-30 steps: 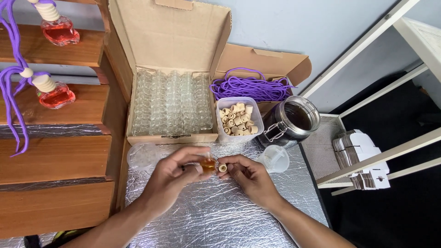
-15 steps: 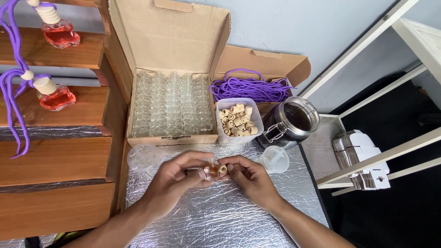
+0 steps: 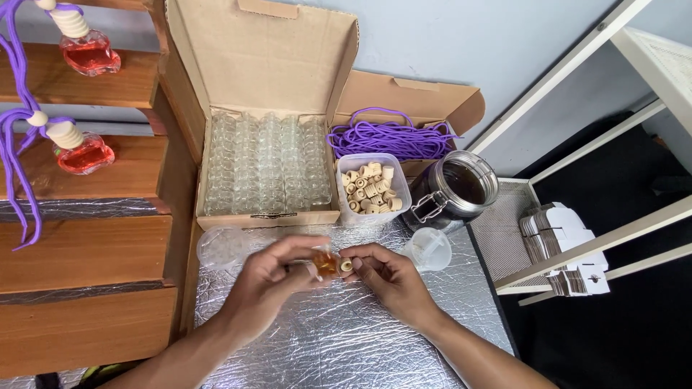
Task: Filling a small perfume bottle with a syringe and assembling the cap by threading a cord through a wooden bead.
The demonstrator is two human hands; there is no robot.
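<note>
A person's two hands meet over a silver foil-covered worktop (image 3: pixel 346 338). The left hand (image 3: pixel 270 277) has its fingers closed around a small glass bottle of amber liquid (image 3: pixel 326 264), held sideways. The right hand (image 3: pixel 389 277) pinches a pale wooden cap (image 3: pixel 347 266) between fingertips, touching the bottle's mouth. Compared with a second ago, the cap has come closer against the bottle neck, so the capping looks nearly done. Just beyond the fingers sit a tub of wooden caps (image 3: pixel 371 189), a box of empty glass bottles (image 3: pixel 267 169) and a small funnel (image 3: pixel 429 248).
</note>
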